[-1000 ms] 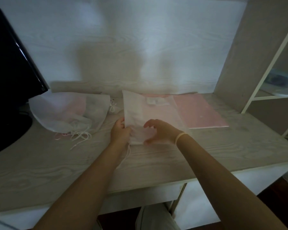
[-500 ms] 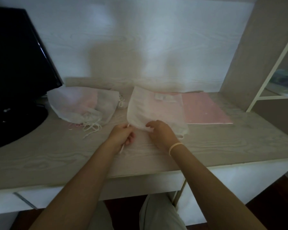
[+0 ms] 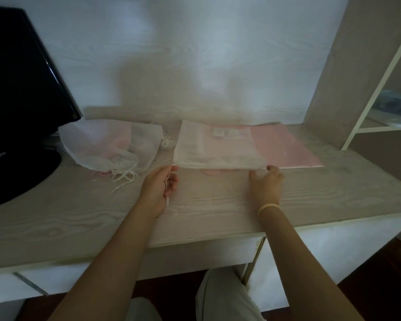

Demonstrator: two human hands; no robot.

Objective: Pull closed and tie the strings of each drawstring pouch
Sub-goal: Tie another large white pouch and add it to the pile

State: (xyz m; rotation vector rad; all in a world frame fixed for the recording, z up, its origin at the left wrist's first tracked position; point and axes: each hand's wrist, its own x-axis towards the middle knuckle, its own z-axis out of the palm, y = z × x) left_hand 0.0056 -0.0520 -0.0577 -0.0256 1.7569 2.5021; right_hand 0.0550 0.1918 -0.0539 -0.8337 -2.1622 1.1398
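Observation:
A flat white drawstring pouch (image 3: pixel 218 147) lies on the desk, partly over a pink pouch (image 3: pixel 285 151). My left hand (image 3: pixel 159 185) sits at its near left corner, fingers curled round the white drawstring (image 3: pixel 167 201), whose end hangs below my palm. At the pouch's near right corner my right hand (image 3: pixel 266 184) touches the edge with thumb and fingers; the grip there is unclear. A heap of white and pink pouches (image 3: pixel 109 144) with loose strings (image 3: pixel 123 177) lies to the left.
A black monitor (image 3: pixel 21 89) and its round base (image 3: pixel 14 172) fill the left side of the desk (image 3: pixel 218 212). A white shelf frame (image 3: pixel 380 84) stands at the right. The wall is just behind the pouches.
My hands have moved apart along the pouch's near edge, from its middle to its two corners. The edge is now spread out wide and straight. My left hand still holds the string.

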